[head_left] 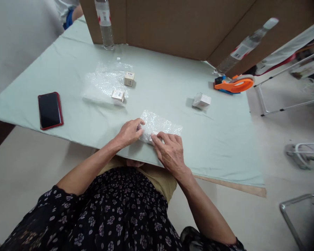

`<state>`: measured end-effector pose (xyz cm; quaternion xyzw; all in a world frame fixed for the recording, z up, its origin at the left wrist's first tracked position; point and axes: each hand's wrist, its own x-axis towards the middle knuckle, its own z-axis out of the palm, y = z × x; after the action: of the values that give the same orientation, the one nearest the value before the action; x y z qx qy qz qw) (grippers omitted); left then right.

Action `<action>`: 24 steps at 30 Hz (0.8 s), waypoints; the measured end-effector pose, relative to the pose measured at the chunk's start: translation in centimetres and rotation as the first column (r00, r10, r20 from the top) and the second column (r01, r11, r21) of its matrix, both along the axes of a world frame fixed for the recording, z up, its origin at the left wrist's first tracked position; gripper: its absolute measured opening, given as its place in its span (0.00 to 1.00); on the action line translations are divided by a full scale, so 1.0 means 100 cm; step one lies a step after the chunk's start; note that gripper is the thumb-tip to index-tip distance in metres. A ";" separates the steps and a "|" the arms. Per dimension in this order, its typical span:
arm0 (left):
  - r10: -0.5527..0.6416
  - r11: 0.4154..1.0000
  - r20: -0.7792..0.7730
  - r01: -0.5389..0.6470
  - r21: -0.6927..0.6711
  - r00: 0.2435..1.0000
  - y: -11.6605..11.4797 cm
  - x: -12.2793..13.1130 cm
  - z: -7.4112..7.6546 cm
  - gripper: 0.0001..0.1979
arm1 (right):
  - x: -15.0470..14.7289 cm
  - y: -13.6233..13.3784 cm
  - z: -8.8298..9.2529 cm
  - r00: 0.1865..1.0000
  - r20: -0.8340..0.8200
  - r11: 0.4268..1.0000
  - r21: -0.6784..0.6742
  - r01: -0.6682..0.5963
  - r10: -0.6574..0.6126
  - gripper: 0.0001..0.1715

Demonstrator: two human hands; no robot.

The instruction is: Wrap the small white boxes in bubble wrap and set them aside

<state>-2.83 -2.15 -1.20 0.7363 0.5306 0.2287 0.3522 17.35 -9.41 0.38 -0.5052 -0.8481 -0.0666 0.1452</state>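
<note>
Through the head view I am watching both hands working at the near edge of the tabletop [54, 62], which is wearing a pale green cloth. The left hand [129, 132] is curling its fingers over the left end of a bubble-wrap sheet [163, 124] and gripping it. The right hand [170, 151] is lying on the sheet's near edge, fingers loosely bent and pressing down, not closing round anything. The sheet is lying flat just beyond the hands, in the middle near part of the cloth. Something white is showing under its near left corner, but I cannot tell what it is.

Farther left, a stack of bubble wrap [104, 82] is carrying two small boxes, one at its far right corner [129, 78] and one at its near edge [117, 94]. Both are showing barcode labels, with writing too small for me to read. A phone in a red case [50, 110] is lying face up at the near left.

To the right, a small wrapped box [202, 100] is sitting alone, and beyond it an orange and blue tape dispenser [234, 84] is resting by the edge. Two clear bottles are standing against a cardboard wall [172, 24], one far left [104, 24] and one far right [244, 45]. Their white labels are not readable. A blue sleeve [69, 17] of another person is showing at the far left.
</note>
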 end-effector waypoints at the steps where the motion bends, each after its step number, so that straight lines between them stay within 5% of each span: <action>1: 0.016 0.999 -0.043 -0.015 0.028 0.999 0.000 0.002 -0.001 0.13 | 0.000 0.000 0.000 1.000 0.009 1.000 0.002 -0.002 0.002 0.14; 7: 0.147 0.989 -0.247 -0.147 0.022 0.958 -0.005 -0.010 0.007 0.20 | -0.002 0.002 0.000 0.999 0.039 1.000 0.014 -0.020 0.019 0.14; 14: 0.099 0.988 -0.349 -0.133 -0.073 0.932 0.014 -0.012 0.008 0.14 | -0.003 0.008 0.005 0.994 0.103 0.999 0.008 -0.046 0.045 0.13; 18: 0.011 0.971 -0.267 -0.074 -0.227 0.964 0.018 -0.005 0.013 0.13 | -0.003 0.010 0.003 0.994 0.095 0.999 0.015 -0.049 0.048 0.11; 24: 0.161 0.971 0.053 -0.149 -0.186 0.986 -0.004 0.017 0.023 0.07 | -0.005 0.010 0.005 0.997 0.073 0.999 -0.028 -0.037 0.039 0.12</action>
<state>-1.09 -2.51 1.06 0.6495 0.5928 0.2310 0.4164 16.88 -8.38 0.87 -0.4879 -0.8632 -0.0708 0.1085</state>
